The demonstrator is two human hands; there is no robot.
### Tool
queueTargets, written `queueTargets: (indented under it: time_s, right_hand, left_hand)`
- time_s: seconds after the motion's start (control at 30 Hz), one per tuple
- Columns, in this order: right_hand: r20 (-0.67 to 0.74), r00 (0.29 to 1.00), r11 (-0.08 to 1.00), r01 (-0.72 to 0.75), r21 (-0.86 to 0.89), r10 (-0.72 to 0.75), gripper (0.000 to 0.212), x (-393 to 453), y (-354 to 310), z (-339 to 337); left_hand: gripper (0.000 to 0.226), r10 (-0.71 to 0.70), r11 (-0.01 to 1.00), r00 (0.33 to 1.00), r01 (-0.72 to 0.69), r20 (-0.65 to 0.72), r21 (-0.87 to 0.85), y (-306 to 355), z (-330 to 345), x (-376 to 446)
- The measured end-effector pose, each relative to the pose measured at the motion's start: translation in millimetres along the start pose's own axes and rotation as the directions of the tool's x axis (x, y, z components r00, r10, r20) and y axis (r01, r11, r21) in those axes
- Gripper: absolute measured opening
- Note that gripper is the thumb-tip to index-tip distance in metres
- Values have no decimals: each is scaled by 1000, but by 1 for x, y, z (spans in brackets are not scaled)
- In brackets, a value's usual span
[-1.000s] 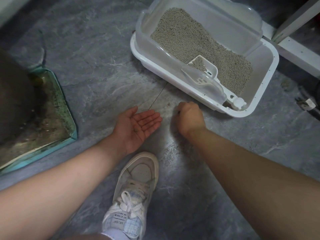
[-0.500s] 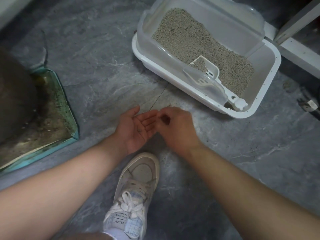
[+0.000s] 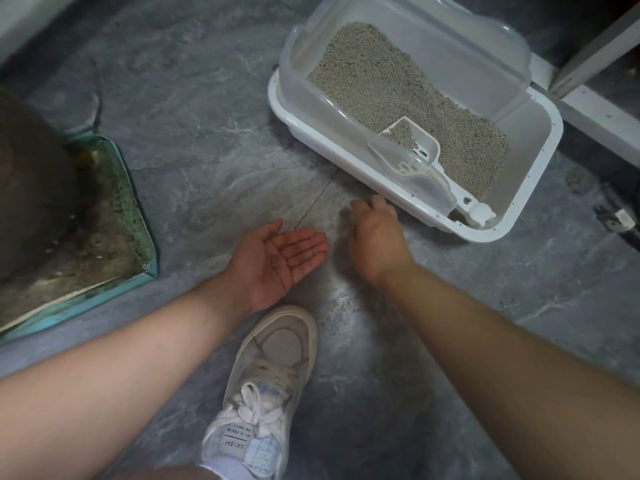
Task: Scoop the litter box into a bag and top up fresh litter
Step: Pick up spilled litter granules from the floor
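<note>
While the left hand [image 3: 282, 258] lies palm up and flat just above the floor [image 3: 207, 116], holding nothing that can be made out, the right hand [image 3: 375, 244] reaches down beside the litter box [image 3: 533, 181], fingers [image 3: 360, 206] curled toward the floor; whether they pinch grains cannot be told. Litter [image 3: 398, 98] fills the box, where the scoop [image 3: 412, 150] lies. Judged step: gathering spilled grains by hand. Next, presumably, they go into the waiting palm.
</note>
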State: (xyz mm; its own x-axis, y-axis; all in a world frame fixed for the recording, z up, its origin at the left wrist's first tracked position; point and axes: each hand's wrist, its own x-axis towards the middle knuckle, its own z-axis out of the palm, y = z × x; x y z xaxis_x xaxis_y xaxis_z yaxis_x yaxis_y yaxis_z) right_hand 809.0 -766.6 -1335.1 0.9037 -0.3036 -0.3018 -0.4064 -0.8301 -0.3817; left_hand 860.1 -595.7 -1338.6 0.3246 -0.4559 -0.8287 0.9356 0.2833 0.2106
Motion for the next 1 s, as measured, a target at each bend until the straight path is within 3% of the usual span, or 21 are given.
queueTargets:
  time_s: [0.1, 0.2, 0.5, 0.57, 0.7, 0.8, 0.9, 1.0]
  right_hand:
    - [83, 988, 971, 146, -191, -132, 35, 19, -2, 1]
    - [168, 970, 939, 216, -267, -176, 32, 29, -7, 2]
    - [170, 978, 945, 166, -283, -121, 31, 39, -6, 2]
    - [140, 987, 969, 104, -222, -74, 23, 38, -7, 4]
    - [-147, 989, 989, 39, 146, -17, 8, 9, -25, 4]
    - [-98, 988, 916, 147, 374, -118, 11, -34, -54, 2]
    - [-73, 958, 873, 284, 395, -278, 22, -57, -70, 6]
    - [-145, 974, 885, 221, 409, -176, 24, -57, -53, 2]
  left_hand:
    - [51, 8, 1000, 1000, -8, -4, -6, 2, -2, -1]
    - [52, 9, 1000, 1000, -9, -9, -12, 3, -4, -3]
    - [57, -6, 1000, 1000, 6, 10, -29, 7, -9, -5]
    - [58, -5, 999, 1000, 6, 11, -32, 8, -10, -5]
    - [58, -4, 1000, 1000, 4, 1, -23, 5, -11, -1]
    - [57, -32, 998, 999, 31, 22, 52, 1, -10, 1]
    - [58, -107, 994, 989, 103, 98, 48, -2, -7, 0]
    - [56, -70, 996, 994, 65, 89, 61, -1, -4, -1]
